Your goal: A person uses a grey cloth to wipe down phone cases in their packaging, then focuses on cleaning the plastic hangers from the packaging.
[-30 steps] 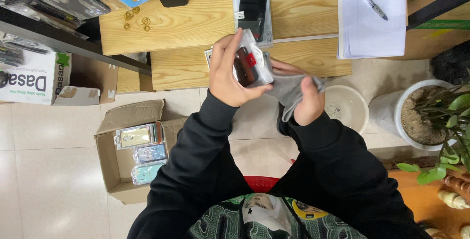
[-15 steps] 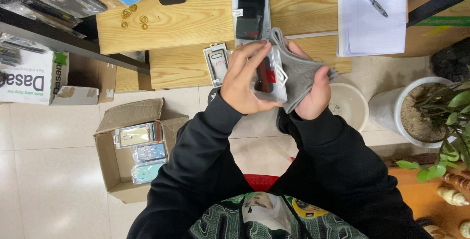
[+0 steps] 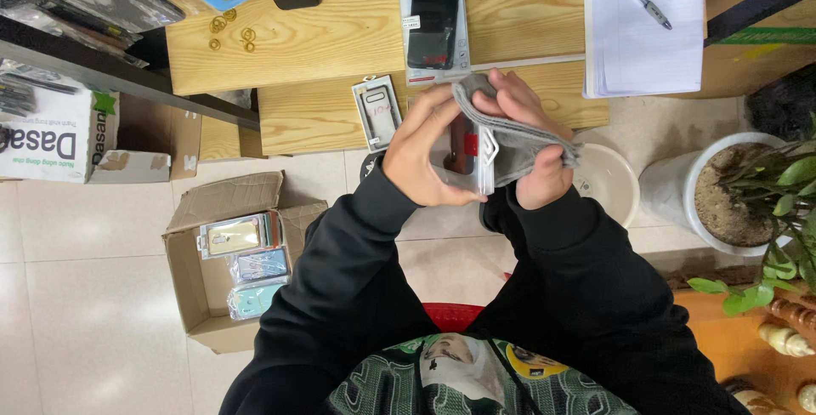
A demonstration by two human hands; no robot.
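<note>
Over the wooden bench's [image 3: 340,32] front edge, my left hand [image 3: 425,156] grips a clear-packaged phone case [image 3: 473,156] while my right hand [image 3: 531,139], clutching a grey cloth [image 3: 518,130], wipes it; next comes steady pressure.

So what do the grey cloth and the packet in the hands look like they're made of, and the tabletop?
Grey cloth: soft fabric, probably microfibre; it drapes and folds over the right hand.
Packet in the left hand: clear glossy plastic, likely; its contents show through.
Tabletop: light wood or wood-look laminate, visible grain lines.
</note>
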